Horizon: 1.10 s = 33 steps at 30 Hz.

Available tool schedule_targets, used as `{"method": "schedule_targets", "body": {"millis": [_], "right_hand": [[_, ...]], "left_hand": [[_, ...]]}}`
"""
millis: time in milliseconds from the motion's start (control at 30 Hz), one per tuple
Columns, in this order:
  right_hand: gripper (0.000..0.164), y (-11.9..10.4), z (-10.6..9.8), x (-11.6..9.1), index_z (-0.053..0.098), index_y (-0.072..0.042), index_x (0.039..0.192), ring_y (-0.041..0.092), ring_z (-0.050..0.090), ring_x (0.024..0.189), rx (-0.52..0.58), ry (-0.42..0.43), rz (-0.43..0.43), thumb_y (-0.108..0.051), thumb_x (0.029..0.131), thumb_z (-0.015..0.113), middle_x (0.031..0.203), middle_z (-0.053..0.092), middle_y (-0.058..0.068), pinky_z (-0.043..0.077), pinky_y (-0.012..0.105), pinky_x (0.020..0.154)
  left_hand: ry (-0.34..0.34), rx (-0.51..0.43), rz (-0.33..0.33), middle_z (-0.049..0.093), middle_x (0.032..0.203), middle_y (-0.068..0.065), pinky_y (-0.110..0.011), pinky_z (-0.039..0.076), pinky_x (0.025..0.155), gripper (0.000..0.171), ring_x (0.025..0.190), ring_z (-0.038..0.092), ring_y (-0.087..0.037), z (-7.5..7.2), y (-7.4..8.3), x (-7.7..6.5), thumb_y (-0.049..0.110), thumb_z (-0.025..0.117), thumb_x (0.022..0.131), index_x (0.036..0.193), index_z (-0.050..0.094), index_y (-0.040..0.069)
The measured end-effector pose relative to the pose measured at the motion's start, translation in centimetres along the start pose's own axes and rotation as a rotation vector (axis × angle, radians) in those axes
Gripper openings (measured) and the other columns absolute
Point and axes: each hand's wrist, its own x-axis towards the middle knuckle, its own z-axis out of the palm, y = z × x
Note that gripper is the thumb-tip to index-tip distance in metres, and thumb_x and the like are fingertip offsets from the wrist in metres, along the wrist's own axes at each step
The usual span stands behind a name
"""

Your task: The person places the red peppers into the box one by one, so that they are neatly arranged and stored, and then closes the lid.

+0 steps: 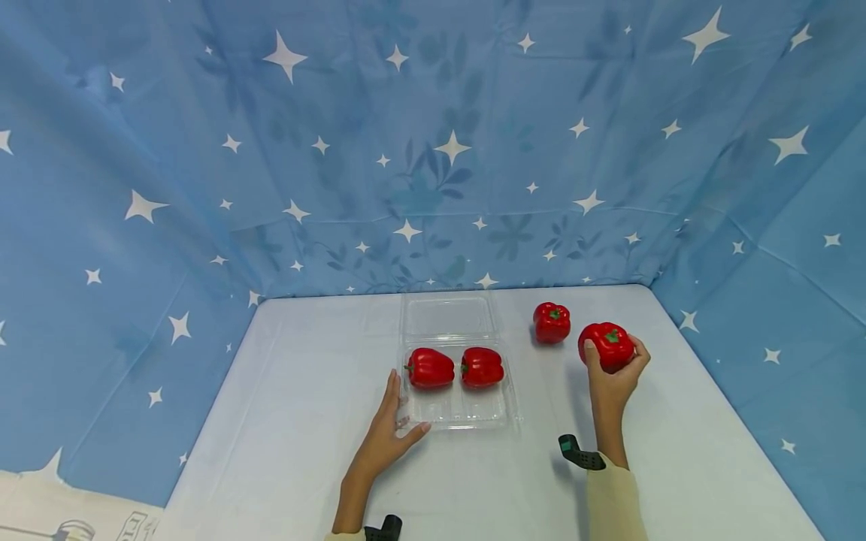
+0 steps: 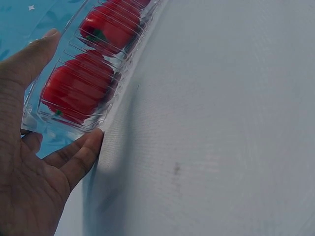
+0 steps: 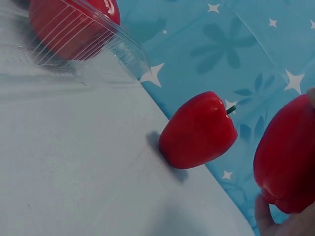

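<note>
My right hand grips a red bell pepper between thumb and fingers, raised over the right side of the table, its green stem facing up in the head view. A second red bell pepper lies on the table just left of it. At the middle, a clear plastic clamshell box has its lid laid back. Two red bell peppers, one left and one right, fill its back row. My left hand, thumb and fingers spread, touches the box's front left corner.
A white-covered table bears everything. Blue star-patterned cloth hangs behind it and along both sides. The transparent lid lies toward the back edge. Printed pale fabric shows at the lower left.
</note>
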Motion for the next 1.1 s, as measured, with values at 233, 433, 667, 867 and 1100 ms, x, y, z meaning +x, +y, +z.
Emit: {"method": "schedule_targets", "body": {"millis": [233, 433, 667, 867, 1100], "right_hand": [[0.084, 0.0, 0.0, -0.1, 0.024, -0.031, 0.148, 0.013, 0.029, 0.14, -0.025, -0.078, 0.026, -0.027, 0.084, 0.078, 0.152, 0.033, -0.007, 0.049, 0.036, 0.106], [0.085, -0.3, 0.3, -0.3, 0.024, -0.028, 0.152, 0.014, 0.029, 0.14, 0.008, -0.132, 0.022, -0.024, 0.085, 0.076, 0.153, 0.033, -0.006, 0.051, 0.02, 0.097], [0.076, -0.7, 0.7, -0.7, 0.026, -0.024, 0.151, 0.018, 0.029, 0.14, 0.191, -0.22, 0.049, -0.016, 0.089, 0.071, 0.152, 0.033, -0.002, 0.05, 0.005, 0.081], [0.07, -1.1, 0.9, -1.3, 0.023, -0.027, 0.151, 0.017, 0.032, 0.137, 0.26, -0.324, 0.115, -0.018, 0.095, 0.063, 0.151, 0.031, -0.001, 0.053, 0.01, 0.081], [0.063, -1.9, 1.5, -2.4, 0.021, -0.027, 0.15, 0.014, 0.032, 0.135, 0.462, -0.442, 0.168, -0.008, 0.099, 0.053, 0.148, 0.031, -0.004, 0.056, 0.018, 0.086]], "left_hand": [[-0.012, 0.005, 0.002, 0.004, 0.166, -0.004, -0.041, 0.052, 0.098, 0.106, 0.146, 0.031, -0.037, 0.0, 0.0, 0.0, 0.046, 0.073, 0.084, 0.159, 0.005, 0.015], [-0.014, 0.006, -0.006, 0.005, 0.166, -0.004, -0.041, 0.051, 0.099, 0.107, 0.146, 0.03, -0.036, 0.0, 0.1, 0.0, 0.05, 0.072, 0.083, 0.159, 0.004, 0.015], [-0.008, 0.009, -0.019, 0.005, 0.166, -0.001, -0.042, 0.05, 0.1, 0.107, 0.147, 0.028, -0.033, 0.0, 0.1, 0.0, 0.052, 0.071, 0.083, 0.159, 0.005, 0.017], [-0.01, 0.003, -0.003, 0.006, 0.166, -0.005, -0.042, 0.051, 0.099, 0.106, 0.146, 0.03, -0.036, 0.0, 0.1, -0.1, 0.05, 0.071, 0.084, 0.159, 0.006, 0.015], [-0.008, -0.003, -0.002, 0.005, 0.166, -0.003, -0.042, 0.051, 0.099, 0.105, 0.146, 0.03, -0.036, -0.1, 0.1, -0.1, 0.049, 0.072, 0.084, 0.159, 0.006, 0.015]]}}
